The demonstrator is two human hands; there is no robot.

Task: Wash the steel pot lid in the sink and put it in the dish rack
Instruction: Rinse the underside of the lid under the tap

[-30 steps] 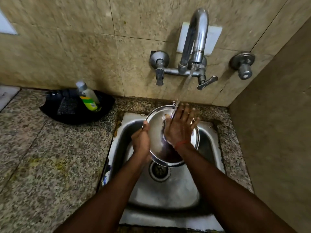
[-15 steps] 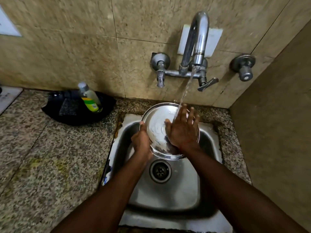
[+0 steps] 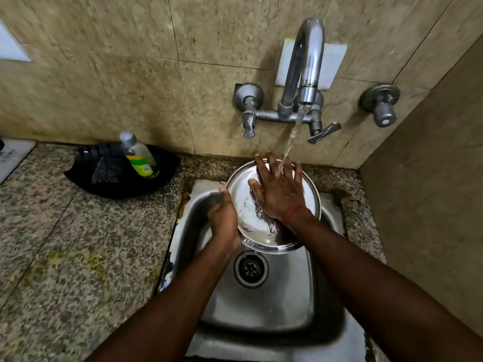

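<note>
The round steel pot lid (image 3: pixel 248 207) is held tilted over the back of the steel sink (image 3: pixel 274 304). My left hand (image 3: pixel 224 218) grips its left rim. My right hand (image 3: pixel 281 190) lies flat on the lid's face with the fingers spread. Water from the tap (image 3: pixel 304 64) falls onto the back of my right hand and the lid. The lid's right half is hidden under that hand. No dish rack is in view.
A black tray (image 3: pixel 120 184) at the back left of the granite counter (image 3: pixel 65 252) holds a dish-soap bottle (image 3: pixel 139 159) and a dark scrub pad (image 3: pixel 104 168). The drain (image 3: pixel 251 269) lies just below the lid. Tiled walls close the back and the right.
My right hand has slid up the lid's face toward its far rim, now under the water stream. The lid has risen slightly toward the tap; my left hand keeps its grip.
</note>
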